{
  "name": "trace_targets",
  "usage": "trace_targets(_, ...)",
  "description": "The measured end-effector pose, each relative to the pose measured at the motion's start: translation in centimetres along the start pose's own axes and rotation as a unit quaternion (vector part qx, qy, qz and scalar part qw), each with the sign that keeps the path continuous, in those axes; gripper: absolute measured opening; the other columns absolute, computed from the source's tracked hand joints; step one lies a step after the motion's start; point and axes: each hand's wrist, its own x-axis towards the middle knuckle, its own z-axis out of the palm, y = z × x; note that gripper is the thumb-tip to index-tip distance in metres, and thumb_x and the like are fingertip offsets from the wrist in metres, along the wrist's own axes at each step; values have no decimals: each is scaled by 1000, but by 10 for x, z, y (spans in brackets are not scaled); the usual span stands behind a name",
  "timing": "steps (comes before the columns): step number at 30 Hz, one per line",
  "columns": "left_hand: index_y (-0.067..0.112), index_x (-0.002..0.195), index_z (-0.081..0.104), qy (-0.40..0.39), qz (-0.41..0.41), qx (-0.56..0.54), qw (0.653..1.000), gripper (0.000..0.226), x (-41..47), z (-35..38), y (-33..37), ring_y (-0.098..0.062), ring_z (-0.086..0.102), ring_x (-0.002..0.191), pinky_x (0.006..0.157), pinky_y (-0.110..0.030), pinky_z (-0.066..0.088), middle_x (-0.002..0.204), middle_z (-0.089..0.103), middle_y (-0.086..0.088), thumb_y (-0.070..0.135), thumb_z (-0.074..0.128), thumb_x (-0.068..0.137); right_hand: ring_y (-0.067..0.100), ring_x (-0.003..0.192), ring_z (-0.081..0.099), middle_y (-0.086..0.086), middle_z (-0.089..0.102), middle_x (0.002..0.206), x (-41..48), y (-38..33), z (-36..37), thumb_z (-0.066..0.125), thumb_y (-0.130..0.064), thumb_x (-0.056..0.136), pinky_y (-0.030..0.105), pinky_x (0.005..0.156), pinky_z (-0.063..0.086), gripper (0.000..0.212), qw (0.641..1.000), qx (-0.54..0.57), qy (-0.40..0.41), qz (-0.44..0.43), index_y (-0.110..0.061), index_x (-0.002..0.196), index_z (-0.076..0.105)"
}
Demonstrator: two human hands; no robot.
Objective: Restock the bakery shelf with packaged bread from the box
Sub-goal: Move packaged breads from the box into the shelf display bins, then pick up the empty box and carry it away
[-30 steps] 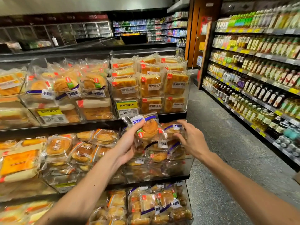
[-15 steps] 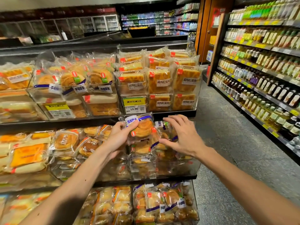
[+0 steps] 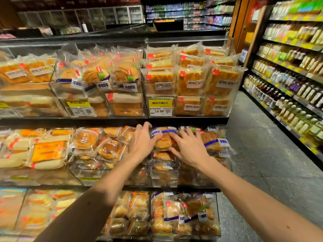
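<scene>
step: we seat the clear-wrapped round bread packet with blue band (image 3: 163,139) atop the stack in the clear acrylic bin (image 3: 164,179), dark middle shelf (image 3: 192,189) | left hand (image 3: 142,145): fingers curled round its edge | right hand (image 3: 189,149): fingers spread flat on it | advice: we press lightly, label forward, avoid crushing

Grey speckled floor (image 3: 258,151), shelves of bottles (image 3: 295,43) on the right, wooden pillar (image 3: 238,23), glass-fronted coolers (image 3: 111,14) at the back
</scene>
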Motion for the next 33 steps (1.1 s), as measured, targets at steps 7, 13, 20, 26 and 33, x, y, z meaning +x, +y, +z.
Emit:
trace_targets(7,14,114,71,-58,71,120,989,50,2,1,-2,-31,64,96,81,-46,54,101,67,-12,50,37,102,29,138,31,8,44,146,-4,-2,-7,44,-67,89,52,112,26,73,996,52,-68,36,-30,150,33)
trace_targets(13,10,118,70,-38,70,-30,996,34,-3,-36,-2,-20,63,105,86,-28,44,115,72,-8,32,49,102,31,123,46,11,52,131,-4,-4,-27,52,-62,88,49,98,41,66,990,127,41,55,-23,142,49)
trace_targets(20,20,76,74,22,48,-32,998,42,-48,-172,-75,-16,61,75,66,-31,39,71,69,1,49,51,97,34,92,57,12,64,99,25,-121,-73,50,-56,83,44,80,52,57,966,205,118,-102,-8,109,67)
trace_targets(26,25,88,72,59,-35,97,993,25,-194,-327,-240,-13,60,78,70,-28,39,81,69,5,44,57,95,40,98,60,16,63,104,45,-372,-76,65,-56,76,48,78,54,58,928,195,66,-311,-13,114,65)
trace_targets(33,19,101,70,90,-286,235,925,26,-444,-448,-441,-24,60,91,72,-34,46,95,65,-2,42,60,93,32,78,66,9,65,88,-1,-707,-77,85,-50,58,38,61,56,55,808,229,13,-542,-17,100,72)
